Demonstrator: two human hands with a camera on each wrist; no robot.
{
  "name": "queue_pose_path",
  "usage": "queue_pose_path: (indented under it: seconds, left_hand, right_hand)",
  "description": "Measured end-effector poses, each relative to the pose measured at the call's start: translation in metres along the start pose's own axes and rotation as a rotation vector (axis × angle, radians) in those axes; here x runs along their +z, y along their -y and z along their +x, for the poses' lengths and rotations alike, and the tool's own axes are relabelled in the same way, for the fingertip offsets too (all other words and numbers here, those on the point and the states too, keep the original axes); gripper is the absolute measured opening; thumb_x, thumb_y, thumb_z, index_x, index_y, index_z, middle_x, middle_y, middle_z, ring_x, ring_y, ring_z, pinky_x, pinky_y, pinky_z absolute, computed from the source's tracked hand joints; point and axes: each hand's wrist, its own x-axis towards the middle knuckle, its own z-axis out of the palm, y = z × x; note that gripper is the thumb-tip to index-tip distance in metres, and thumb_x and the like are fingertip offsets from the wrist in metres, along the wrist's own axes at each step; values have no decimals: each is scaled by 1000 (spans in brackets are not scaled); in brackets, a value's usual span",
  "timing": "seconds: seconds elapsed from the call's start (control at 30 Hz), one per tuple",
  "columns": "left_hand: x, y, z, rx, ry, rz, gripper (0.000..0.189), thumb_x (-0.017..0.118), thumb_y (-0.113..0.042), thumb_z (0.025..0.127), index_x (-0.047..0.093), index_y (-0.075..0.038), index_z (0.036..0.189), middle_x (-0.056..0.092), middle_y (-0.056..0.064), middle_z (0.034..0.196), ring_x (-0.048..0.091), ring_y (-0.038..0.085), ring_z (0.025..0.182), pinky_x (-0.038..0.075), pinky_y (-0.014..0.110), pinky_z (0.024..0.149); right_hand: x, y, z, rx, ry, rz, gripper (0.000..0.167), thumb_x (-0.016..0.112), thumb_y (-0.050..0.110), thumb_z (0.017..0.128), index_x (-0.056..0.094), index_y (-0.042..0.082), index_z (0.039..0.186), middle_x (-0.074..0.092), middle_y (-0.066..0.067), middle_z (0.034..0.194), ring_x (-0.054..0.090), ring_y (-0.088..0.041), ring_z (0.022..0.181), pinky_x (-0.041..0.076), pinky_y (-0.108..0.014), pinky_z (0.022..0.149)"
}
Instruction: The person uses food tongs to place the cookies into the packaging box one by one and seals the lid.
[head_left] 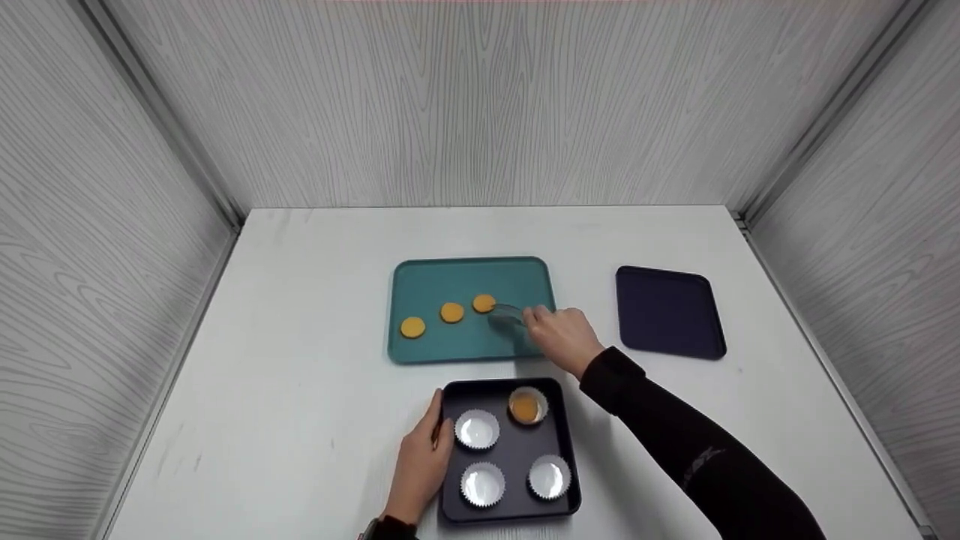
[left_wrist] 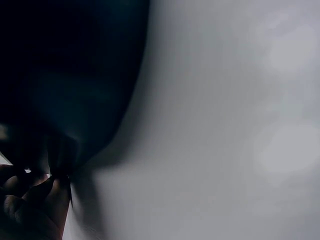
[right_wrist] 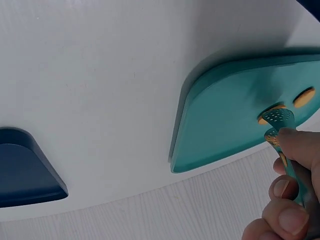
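Note:
My right hand (head_left: 564,339) grips a pair of small tongs (head_left: 508,310). In the right wrist view the tongs' perforated ends (right_wrist: 278,118) are spread apart, one of them at a round yellow-orange biscuit (head_left: 484,303). That biscuit lies on the teal tray (head_left: 517,271), with a middle biscuit (head_left: 451,313) and a left biscuit (head_left: 412,327) in a slanting row. My left hand (head_left: 421,459) holds the left rim of a dark square pan (head_left: 517,506). In it stand several pale fluted paper cups; the back right cup (head_left: 541,401) contains a biscuit.
A dark, shallow tray (head_left: 670,311) lies at the right of the white table (head_left: 300,435). Grey wood-grain panels (head_left: 480,105) wall in the back and both sides. The left wrist view is mostly dark and blurred.

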Motion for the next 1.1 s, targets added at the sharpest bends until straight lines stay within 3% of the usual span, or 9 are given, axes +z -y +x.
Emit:
queue_pose_path:
  seconds: [0.43,1.1]
  left_hand:
    - [3,-1,1,5,-5,-11,54,53,-19,108,40,-2,157,48,16,154,47,31,141,40,45,117]
    - [3,-2,-2,0,2,-26,53,53,-18,108,40,-3,157,48,16,154,48,31,141,42,45,115]
  right_hand:
    - [5,0,5,1,0,-51,20,68,8,98,74,2,116,67,-8,82,54,-17,49,46,-31,40]
    - [18,6,10,-33,-94,-111,15,65,13,100,75,3,105,61,-4,71,50,-13,46,42,-29,39]
